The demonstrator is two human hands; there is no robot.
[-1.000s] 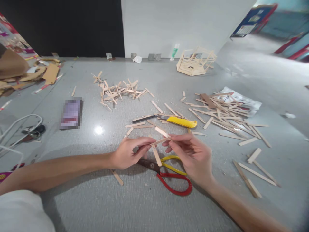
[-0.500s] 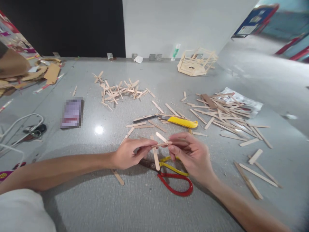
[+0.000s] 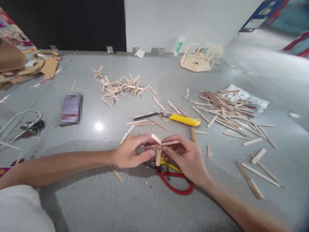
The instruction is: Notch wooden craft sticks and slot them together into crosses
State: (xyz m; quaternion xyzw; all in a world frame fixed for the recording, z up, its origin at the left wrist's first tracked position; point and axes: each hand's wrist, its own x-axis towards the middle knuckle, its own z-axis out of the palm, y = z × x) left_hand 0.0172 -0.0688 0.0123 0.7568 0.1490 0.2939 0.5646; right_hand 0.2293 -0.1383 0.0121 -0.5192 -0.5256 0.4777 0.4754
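Observation:
Above the table, small wooden craft sticks joined in a cross (image 3: pixel 158 156) are held between my two hands. My left hand (image 3: pixel 132 152) is curled round the left side of the cross, its thumb just below one arm. On the right, my right hand (image 3: pixel 184 156) pinches the cross near its middle with thumb and fingers; some fingertips are hidden behind it. Beneath both hands lie scissors (image 3: pixel 177 190) with one red and one yellow handle, their blades partly covered. A yellow utility knife (image 3: pixel 184 120) rests just beyond the hands among loose sticks.
A pile of small crossed sticks (image 3: pixel 120 87) lies beyond the knife. Long loose sticks (image 3: pixel 231 112) spill by a plastic packet (image 3: pixel 259 102) at right. A stick-built frame (image 3: pixel 200 61) and a glue tube (image 3: pixel 179 46) stand by the wall. A blurred purple object (image 3: pixel 70 109) is at left.
The cross has been turned in my fingers. My left thumb and fingers have parted somewhat, and my right hand has come slightly left to its middle. The view has shifted a little.

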